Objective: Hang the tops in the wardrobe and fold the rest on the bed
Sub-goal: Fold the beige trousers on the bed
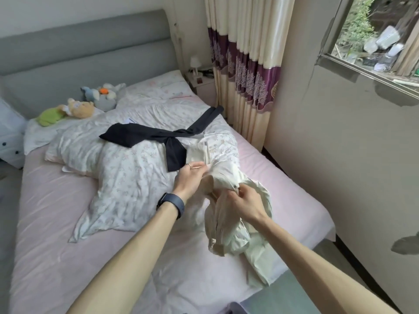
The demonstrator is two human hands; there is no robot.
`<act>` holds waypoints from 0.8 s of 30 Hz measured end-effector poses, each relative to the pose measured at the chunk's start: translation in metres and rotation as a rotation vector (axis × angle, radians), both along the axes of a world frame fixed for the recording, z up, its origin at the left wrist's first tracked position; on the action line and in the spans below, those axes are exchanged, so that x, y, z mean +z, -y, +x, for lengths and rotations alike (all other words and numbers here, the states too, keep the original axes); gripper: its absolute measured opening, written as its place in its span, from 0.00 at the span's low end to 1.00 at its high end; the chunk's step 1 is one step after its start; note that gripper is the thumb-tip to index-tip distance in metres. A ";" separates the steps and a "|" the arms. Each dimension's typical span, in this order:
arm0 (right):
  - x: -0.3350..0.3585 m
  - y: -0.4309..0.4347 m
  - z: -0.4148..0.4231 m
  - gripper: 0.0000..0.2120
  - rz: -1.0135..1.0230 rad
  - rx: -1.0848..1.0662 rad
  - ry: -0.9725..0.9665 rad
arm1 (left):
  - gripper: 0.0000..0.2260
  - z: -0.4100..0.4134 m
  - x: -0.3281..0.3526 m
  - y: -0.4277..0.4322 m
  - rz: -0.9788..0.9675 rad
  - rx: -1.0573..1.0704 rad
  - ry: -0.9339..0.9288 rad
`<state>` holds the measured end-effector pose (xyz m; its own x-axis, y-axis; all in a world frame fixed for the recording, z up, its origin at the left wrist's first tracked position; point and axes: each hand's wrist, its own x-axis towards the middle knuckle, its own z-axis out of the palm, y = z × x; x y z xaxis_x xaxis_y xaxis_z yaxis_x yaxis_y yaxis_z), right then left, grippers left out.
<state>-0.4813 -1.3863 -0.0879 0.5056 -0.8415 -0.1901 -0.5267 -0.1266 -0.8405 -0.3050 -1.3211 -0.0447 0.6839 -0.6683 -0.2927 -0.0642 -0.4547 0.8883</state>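
A cream-white shirt (235, 225) hangs bunched over the right side of the bed (68, 223). My left hand (190, 177) pinches its upper fabric near the collar. My right hand (242, 203) grips the cloth just below, close to a dark button. A wooden piece, perhaps a hanger (207, 183), shows between my hands. Black trousers or leggings (158, 134) lie spread across the floral duvet (127, 173) behind the shirt. Another pale folded garment (199, 155) lies beside them.
Stuffed toys (77, 105) sit by the grey headboard (86, 48). A nightstand with a small lamp (199, 75) stands at the bed's far right corner next to the purple-banded curtain (244, 64). A wall with a window (374, 37) runs along the right.
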 end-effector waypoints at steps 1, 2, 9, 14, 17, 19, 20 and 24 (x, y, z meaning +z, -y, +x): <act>0.005 0.004 -0.003 0.13 0.062 -0.023 0.040 | 0.15 -0.011 -0.002 -0.015 -0.012 0.007 0.033; 0.009 0.007 -0.006 0.12 0.147 -0.043 0.102 | 0.17 -0.025 -0.007 -0.029 -0.017 -0.016 0.044; 0.046 0.010 -0.035 0.06 0.520 -0.050 0.363 | 0.14 -0.127 -0.028 -0.089 0.099 -0.227 0.300; 0.057 -0.013 -0.098 0.09 0.521 -0.015 0.491 | 0.11 -0.166 0.010 -0.090 -0.040 -0.028 0.395; 0.044 -0.051 -0.149 0.14 0.304 0.007 0.356 | 0.17 -0.181 0.033 -0.091 -0.071 0.080 0.323; 0.031 -0.083 -0.180 0.20 0.170 0.026 0.284 | 0.18 -0.192 0.045 -0.090 -0.059 0.116 0.295; 0.025 -0.099 -0.192 0.23 0.104 0.038 0.244 | 0.17 -0.198 0.050 -0.090 -0.056 0.133 0.262; -0.007 -0.141 -0.228 0.39 -0.182 -0.136 -0.089 | 0.05 -0.210 0.067 -0.095 -0.129 0.186 0.025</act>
<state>-0.7089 -1.2454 -0.0952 0.3732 -0.9252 -0.0680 -0.6202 -0.1943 -0.7600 -0.5146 -1.2261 0.0222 0.8049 -0.5604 -0.1949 -0.0119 -0.3436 0.9390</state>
